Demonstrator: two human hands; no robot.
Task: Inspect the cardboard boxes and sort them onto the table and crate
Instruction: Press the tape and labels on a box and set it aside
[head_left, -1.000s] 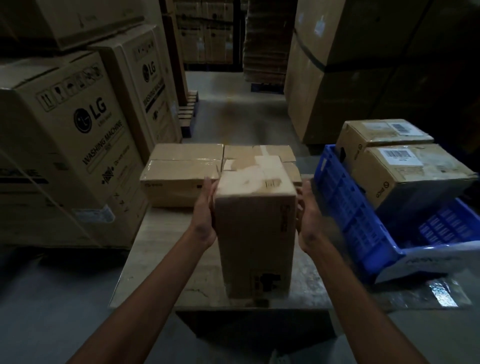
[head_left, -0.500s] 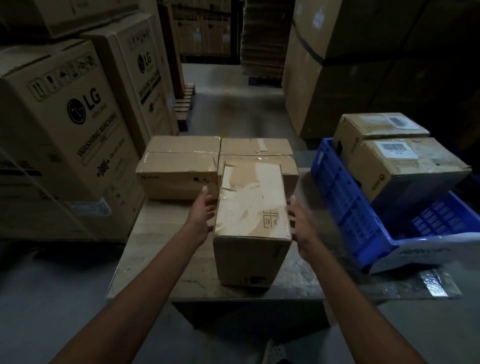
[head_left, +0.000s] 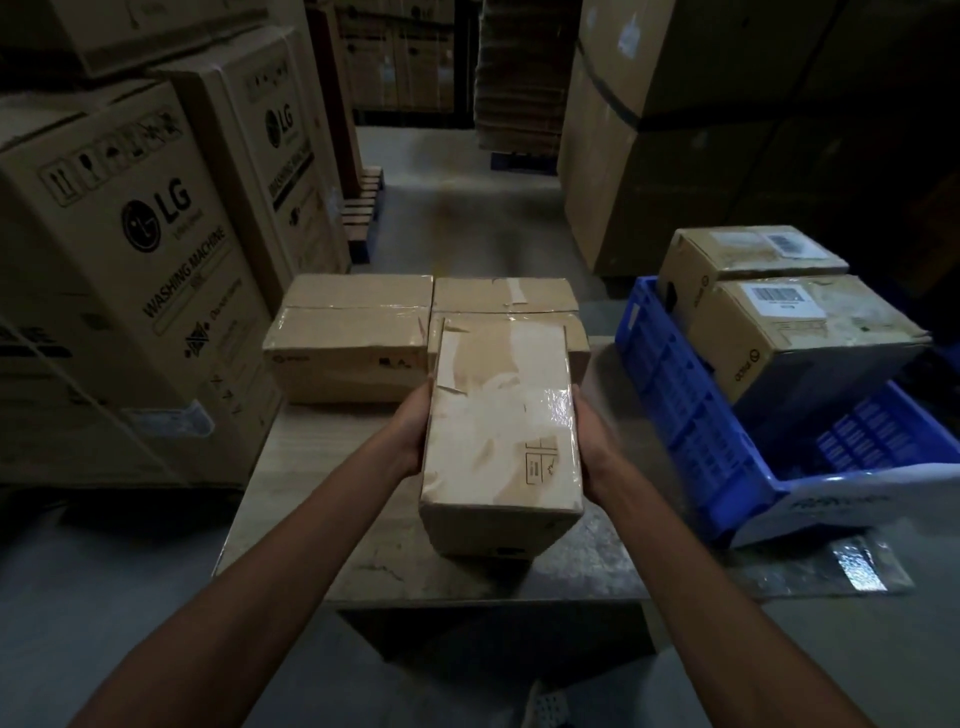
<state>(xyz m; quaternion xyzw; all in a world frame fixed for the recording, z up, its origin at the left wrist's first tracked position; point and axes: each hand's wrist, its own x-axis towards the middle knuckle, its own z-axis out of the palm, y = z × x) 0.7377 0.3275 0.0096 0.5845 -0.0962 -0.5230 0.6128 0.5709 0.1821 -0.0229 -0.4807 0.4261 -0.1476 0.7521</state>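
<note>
Oblong cardboard box, creased, glossy tape patched across its top, at the middle of the table's near edge; resting or lifted, cannot tell. Left hand and right hand clasp its long sides, forearms straight out. Two flat cartons sit along the far edge. Ribbed blue plastic crate beside the right edge, tilted, holds two labelled boxes.

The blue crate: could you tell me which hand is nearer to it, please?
Right. The right hand holds the taped box on its crate-facing side; the left hand holds the opposite side, the box lying between it and the blue crate.
</note>
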